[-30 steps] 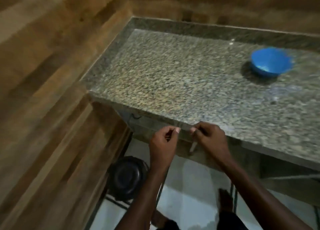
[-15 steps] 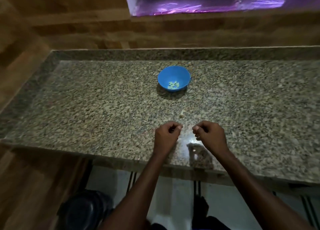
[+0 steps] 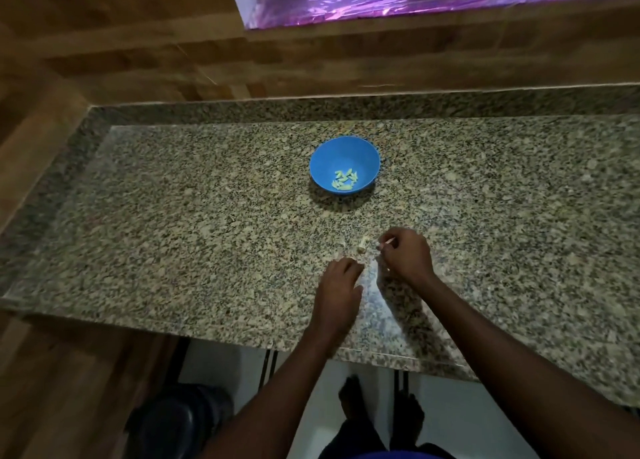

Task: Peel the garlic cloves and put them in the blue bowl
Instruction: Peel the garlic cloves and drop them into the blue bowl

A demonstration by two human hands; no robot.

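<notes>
Right hand moved up-frame since earlier frame, grip pinching small pale scrap, likely skin; left hand curled, contents unclear. Unpeeled garlic clove on surface mid-frame; blue bowl above holds peeled cloves. Risk: clove nudged, rolling away.

Left hand fingers curled, right hand ahead — fingertip grip; forearms extended

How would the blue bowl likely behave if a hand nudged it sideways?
The blue bowl would probably slide easily: the granite counter looks polished. It seems light, holding only a few garlic cloves. Its rounded sides narrow toward the base, so a high push might tip it.
</notes>
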